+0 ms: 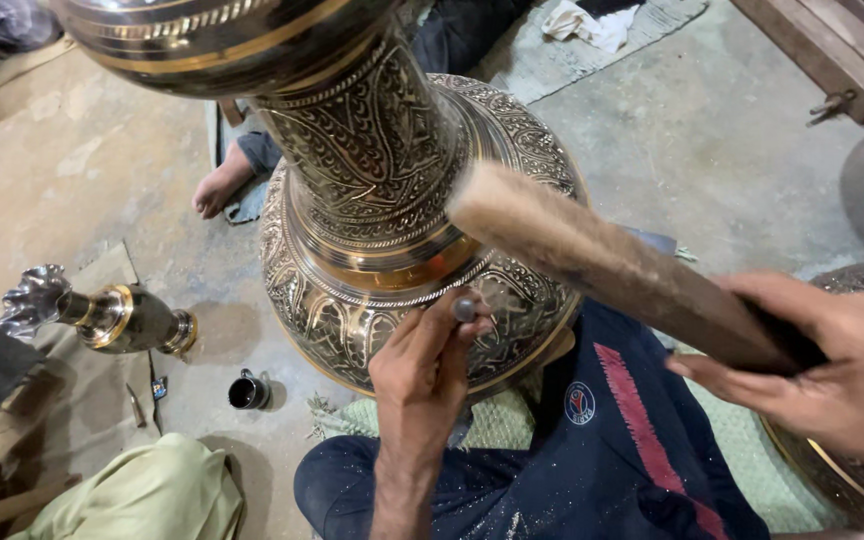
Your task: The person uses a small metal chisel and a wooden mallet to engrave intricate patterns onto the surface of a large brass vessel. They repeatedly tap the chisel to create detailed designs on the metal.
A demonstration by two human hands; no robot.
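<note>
On brass vase (372,190), left hand (422,375) fingers pinching punch (464,308), prob. steel, right hand (832,370) gripping wooden mallet (602,265) w/ wrist cocked

Blurred wooden mallet (592,260), vase (372,200) top cropped, punch (464,309) tip hidden

We see glossy engraved brass on the big vase (392,200), a matt rough wooden mallet (602,260), a smooth steel punch (464,308), dusty concrete floor (712,140).
</note>
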